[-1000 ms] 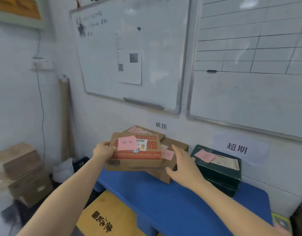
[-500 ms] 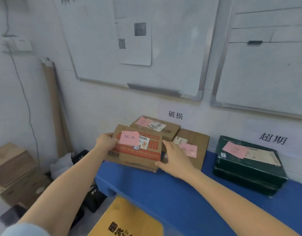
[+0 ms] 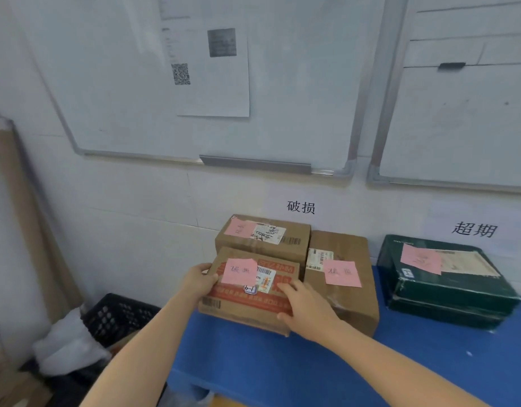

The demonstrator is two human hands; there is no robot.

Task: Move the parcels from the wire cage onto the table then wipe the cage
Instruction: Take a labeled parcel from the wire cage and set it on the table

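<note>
The orange-banded parcel [image 3: 241, 299] is sitting at the left end of the blue worktop [image 3: 282, 365], its near edge down on the surface. I can't tell whether the far edge is lying flat or riding up against the taped carton [image 3: 296, 232] directly behind it. Both hands are holding it. The left hand [image 3: 199, 282] is wrapping the left edge with the thumb on top. The right hand [image 3: 304, 306] is lying across the right side with fingers on the lid and the thumb hooking the front face. That two-sided hold looks meant for squaring the box into the gap, since it is touching or almost touching the plain brown parcel [image 3: 351, 309] on its right.

The pink note [image 3: 239, 271] on its lid is facing up. The other two cardboard parcels are carrying similar notes, and all three are gathering under the wall sign 破损 [image 3: 300, 207]. The placing seems to be by category, not just by free space. Well apart to the right, two dark green boxes [image 3: 447, 292] are stacking under a second sign, 超期 [image 3: 474, 230].

The wire cage isn't showing from here, so I'd judge the unloading step is the one in hand and the wiping not yet begun. Down on the floor to the left, a black plastic crate [image 3: 118, 315] and a white bag [image 3: 68, 351] are crowding the worktop's corner.
</note>
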